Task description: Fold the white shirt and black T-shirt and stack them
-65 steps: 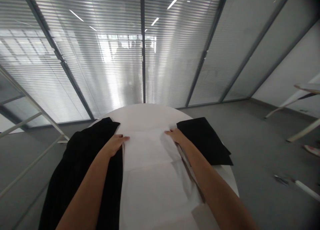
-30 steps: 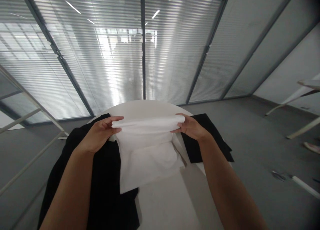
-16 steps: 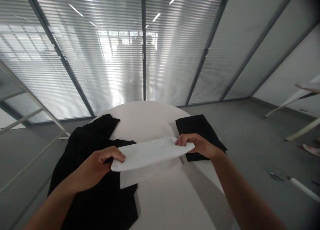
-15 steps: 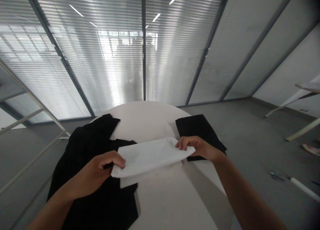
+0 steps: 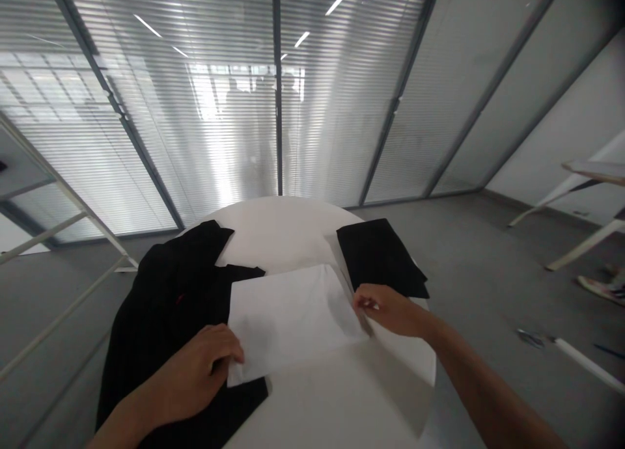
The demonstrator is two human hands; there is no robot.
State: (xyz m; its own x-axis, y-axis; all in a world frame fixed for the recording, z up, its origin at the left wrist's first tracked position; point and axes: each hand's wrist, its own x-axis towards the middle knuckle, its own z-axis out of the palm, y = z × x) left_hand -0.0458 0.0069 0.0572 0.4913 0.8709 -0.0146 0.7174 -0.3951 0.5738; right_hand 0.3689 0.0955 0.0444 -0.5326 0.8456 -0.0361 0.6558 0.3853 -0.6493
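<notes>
My left hand (image 5: 208,364) pinching the near left corner of the folded white cloth (image 5: 293,319), my right hand (image 5: 388,309) pinching its right edge, cloth lying flat on the round white table (image 5: 288,231), between two black cloths

The white garment (image 5: 293,315) in front of me is folded into a flat, smooth rectangle. It lies on the round white tabletop (image 5: 278,231), its left edge overlapping the spread black cloth (image 5: 166,306), its near corners under my fingers.
</notes>
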